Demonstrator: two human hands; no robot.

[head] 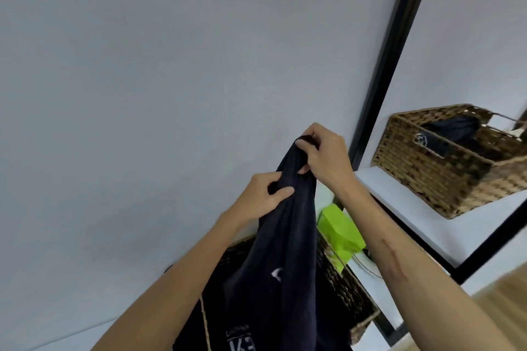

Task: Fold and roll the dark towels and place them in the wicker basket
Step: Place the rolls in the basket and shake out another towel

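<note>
A dark navy towel [285, 251] hangs in the air in front of the grey wall, bunched at its top. My right hand [325, 152] pinches the top corner of the towel. Just below and to the left, my left hand [265, 196] grips a fold of the same towel. The cloth drapes down over a dark wicker basket [348, 291] below my arms, with more dark fabric with white print under it. A second, lighter wicker basket [445, 168] stands on a white shelf at the right with a dark towel [456, 128] inside.
A bright green box [339, 234] sits behind the lower basket. A black metal frame post [390, 51] runs diagonally up the right side, holding the white shelf [422, 216]. Wooden floor shows at the bottom right corner.
</note>
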